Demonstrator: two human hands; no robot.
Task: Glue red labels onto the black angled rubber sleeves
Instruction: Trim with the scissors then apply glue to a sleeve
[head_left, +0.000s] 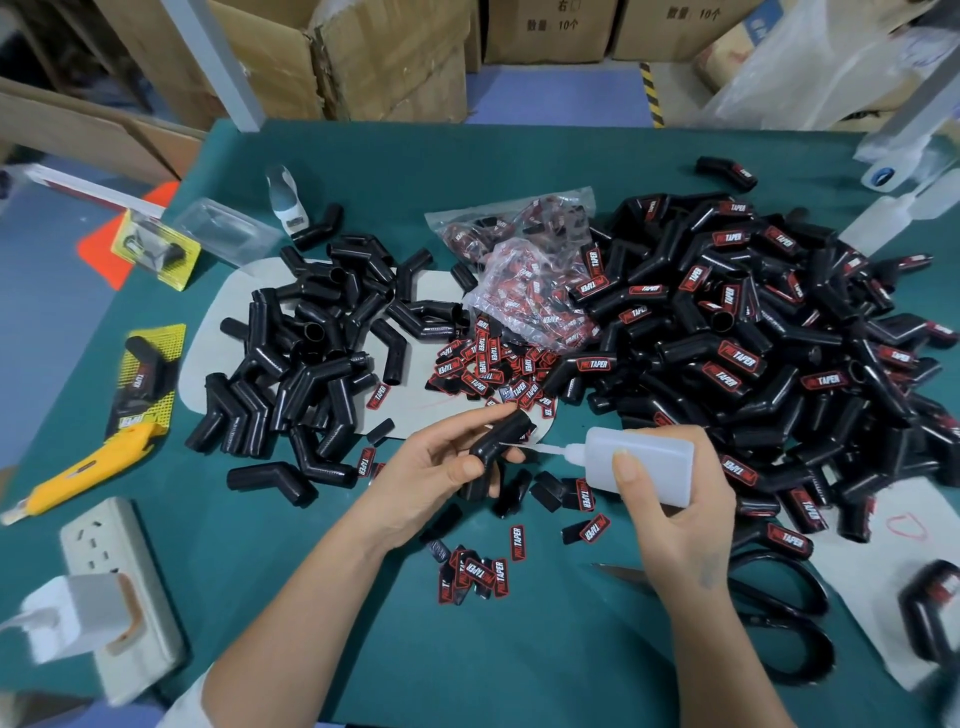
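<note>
My left hand (431, 467) grips a black angled rubber sleeve (501, 439) above the green table (519, 649). My right hand (675, 509) holds a translucent white glue bottle (644, 465); its thin nozzle points left and reaches the sleeve. A heap of unlabeled black sleeves (317, 343) lies at the left. A bigger heap of sleeves with red labels (753, 332) fills the right. Loose red labels (488, 364) lie in the middle, and several more labels (478, 569) lie near my left forearm.
Clear bags of labels (524, 265) sit between the heaps. A yellow utility knife (88, 470) and a power strip (117, 592) lie at the left. Black scissors (774, 618) lie under my right forearm. Cardboard boxes (389, 57) stand behind the table.
</note>
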